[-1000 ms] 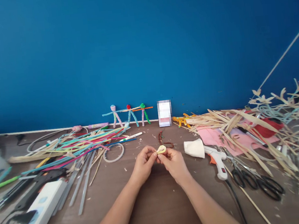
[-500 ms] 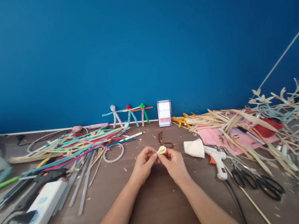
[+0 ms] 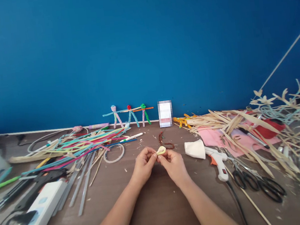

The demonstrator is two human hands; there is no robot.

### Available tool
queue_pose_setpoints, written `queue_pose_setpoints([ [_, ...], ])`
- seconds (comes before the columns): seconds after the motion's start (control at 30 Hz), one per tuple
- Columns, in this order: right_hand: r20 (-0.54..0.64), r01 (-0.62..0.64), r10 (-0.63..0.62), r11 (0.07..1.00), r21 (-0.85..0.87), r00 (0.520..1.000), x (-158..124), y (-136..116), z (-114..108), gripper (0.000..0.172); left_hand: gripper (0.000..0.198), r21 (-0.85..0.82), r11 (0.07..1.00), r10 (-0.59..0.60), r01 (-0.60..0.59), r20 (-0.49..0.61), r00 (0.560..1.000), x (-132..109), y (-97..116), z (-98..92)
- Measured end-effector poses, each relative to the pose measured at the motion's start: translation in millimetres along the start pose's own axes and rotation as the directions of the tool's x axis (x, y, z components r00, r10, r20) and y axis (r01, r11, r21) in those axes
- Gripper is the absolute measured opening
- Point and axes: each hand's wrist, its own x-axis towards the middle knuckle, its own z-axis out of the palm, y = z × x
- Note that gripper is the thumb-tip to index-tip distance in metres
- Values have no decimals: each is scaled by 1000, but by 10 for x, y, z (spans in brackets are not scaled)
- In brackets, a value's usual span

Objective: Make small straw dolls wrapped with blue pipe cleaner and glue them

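Note:
Both hands meet over the middle of the brown table. My left hand (image 3: 143, 164) and my right hand (image 3: 174, 162) pinch the two sides of a small pale yellow folded loop (image 3: 161, 150), held just above the tabletop. The fingers of both hands are curled closed on it. A string of dark red beads (image 3: 165, 140) lies on the table just behind the loop.
Coloured pipe cleaners and clear glue sticks (image 3: 83, 149) spread at left beside a white power strip (image 3: 29, 222). A white glue gun (image 3: 217, 159), scissors (image 3: 258, 181) and dried leaf strips (image 3: 248, 123) lie at right. Three pipe-cleaner figures (image 3: 130, 115) stand against the blue wall.

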Motion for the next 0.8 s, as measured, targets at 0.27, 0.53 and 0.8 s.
queue_pose_setpoints([
  [0.27,0,-7,7,1000,0,1000,4,-9,7,12,15,-24,1000,1,-2,-3,1000,0,-7,-5],
  [0.53,-6,29,-29,1000,-11,1000,-10,-43,3,13,19,-35,999,-24,24,3,1000,7,-14,-12],
  [0.8,-28,36,-37,999,-40,999,-2,-24,-1,13,19,71,997,-1,4,-40,999,15,-10,-12],
])
